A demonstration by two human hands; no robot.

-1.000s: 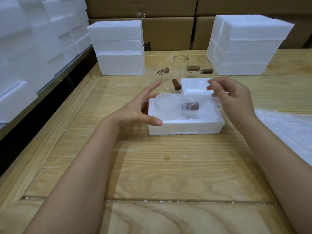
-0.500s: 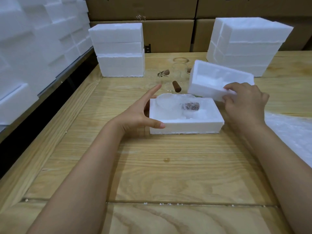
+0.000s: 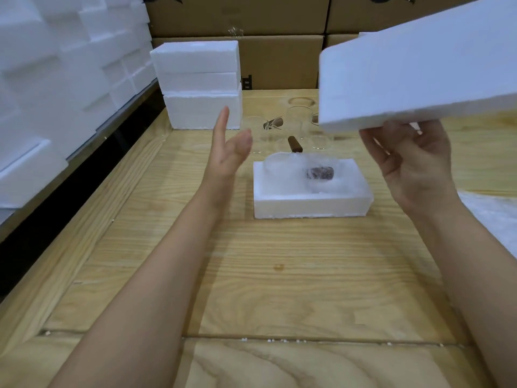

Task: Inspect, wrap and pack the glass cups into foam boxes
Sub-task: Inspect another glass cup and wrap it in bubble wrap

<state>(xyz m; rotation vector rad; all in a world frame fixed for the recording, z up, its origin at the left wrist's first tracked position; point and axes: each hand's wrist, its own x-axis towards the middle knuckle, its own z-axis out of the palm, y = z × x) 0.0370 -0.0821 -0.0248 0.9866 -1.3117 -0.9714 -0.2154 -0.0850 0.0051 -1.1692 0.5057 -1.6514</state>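
Note:
A white foam box base (image 3: pixel 310 204) lies on the wooden table (image 3: pixel 251 275). In its hollow sits a wrapped glass cup (image 3: pixel 302 172) with a dark handle showing through the wrap. My right hand (image 3: pixel 411 163) grips a foam lid (image 3: pixel 414 71) by its lower edge and holds it tilted in the air, above and right of the base. My left hand (image 3: pixel 226 152) hovers raised to the left of the base, fingers straight, holding nothing. Several bare glass cups (image 3: pixel 296 127) with brown handles stand behind the base.
A stack of foam boxes (image 3: pixel 198 85) stands at the back left, cardboard cartons (image 3: pixel 279 51) behind it. More foam pieces (image 3: pixel 56 79) are piled along the left. A white wrap sheet (image 3: pixel 492 217) lies at the right edge.
My right hand has lifted the foam lid from beside the base up high, towards the camera. My left hand has let go of the base's left edge and risen, fingers pointing up.

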